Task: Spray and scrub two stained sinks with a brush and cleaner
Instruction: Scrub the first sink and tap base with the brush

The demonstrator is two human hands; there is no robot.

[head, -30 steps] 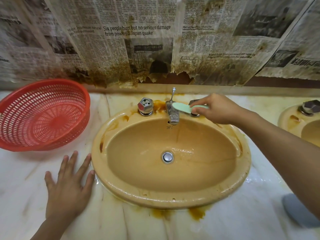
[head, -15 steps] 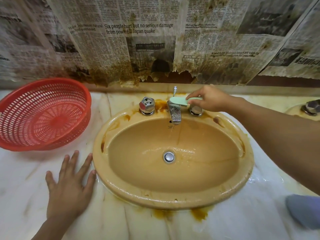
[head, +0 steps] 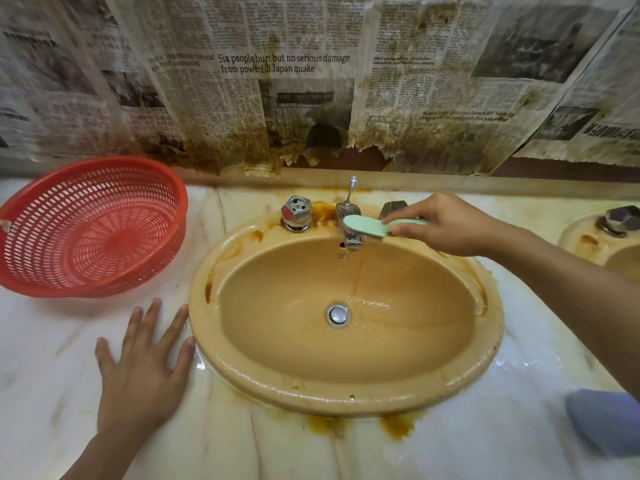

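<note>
**Ochre sink, brush laid on the tap**

Red plastic basket (head: 93, 226) sat at the far left on a white marble counter (head: 52, 358). Next to it the left hand (head: 142, 368) lay flat on the counter, fingers spread wide, its fingertips just beside the rim of an oval ochre sink (head: 346, 393) marked with brown stains. Behind the bowl stood a chrome tap handle (head: 296, 213) and a chrome spout (head: 353, 242). A pale green brush (head: 367, 226) lay bristles-down across the spout, its handle gripped by the right hand (head: 446, 225), fingers curled round it. At the far right edge was part of a second stained sink (head: 588, 237), and below it a blurred blue-grey shape (head: 606, 420). Stained newspaper (head: 311, 81) covered the wall behind.
</note>
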